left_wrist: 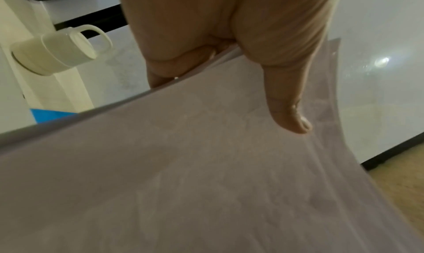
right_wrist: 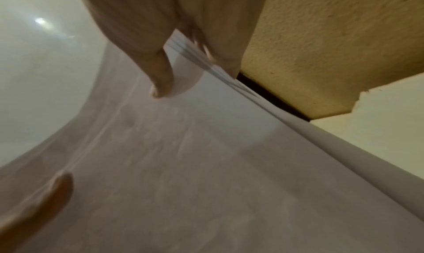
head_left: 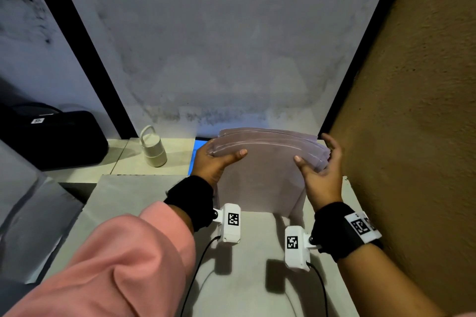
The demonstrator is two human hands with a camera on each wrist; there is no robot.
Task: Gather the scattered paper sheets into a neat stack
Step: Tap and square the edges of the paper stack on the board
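Paper sheets (head_left: 260, 177) gathered into one bundle, stood on the lower edge on the surface (head_left: 144, 195), upper part bowed away from the person. Judged: upright so the bottom edges can be knocked level against the surface; top edges fanned, not yet flush.

Left hand (head_left: 216, 162) grips the bundle's upper left corner, thumb (left_wrist: 291, 112) pressed across the near face, fingers curled behind. Right hand (head_left: 322, 172) pinches the upper right side, thumb (right_wrist: 162, 75) on the near face, fingers wrapped round the sheet edges. A hand on each side presumably squares the sides while the base is tapped.

White bottle (head_left: 152, 148) with loop handle stands left of the bundle, well apart. Black case (head_left: 51, 134) further left, beyond the bottle.

Writing: none readable on the sheets. Small white tag on the black case, too small to read. Black-and-white square markers on both wrist cameras (head_left: 231, 221); patterns only, no text.
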